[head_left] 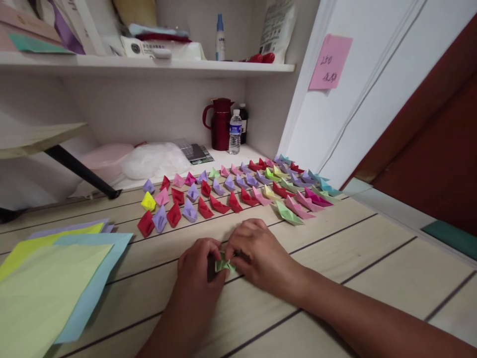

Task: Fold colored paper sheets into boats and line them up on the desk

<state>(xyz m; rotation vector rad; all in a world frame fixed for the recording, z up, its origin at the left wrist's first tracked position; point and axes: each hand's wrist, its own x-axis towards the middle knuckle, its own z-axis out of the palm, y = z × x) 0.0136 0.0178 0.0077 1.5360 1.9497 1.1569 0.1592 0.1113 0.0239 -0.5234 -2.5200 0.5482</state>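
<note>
The left hand (203,261) and right hand (257,251) are closed together on a green folded paper (222,264) at the surface (354,246), seemingly part-shaped. Rows of origami boats (219,205) are already finished beyond it; coloured sheets (48,283) at left are not yet folded.

Bare hands (259,253), wrists (298,283) and forearms (350,311)

We're counting one left hand (199,268), one right hand (261,251), one small green paper piece (220,265). We're tallying over forty paper boats (219,204); the far ones are overlapping, so we're leaving the exact total open. We're logging at least four paper sheets (48,293), one dark red jug (221,124), one clear bottle (234,141), one dark bottle (244,117), one blue-capped bottle (220,44), one pink sticky note (331,62).
</note>
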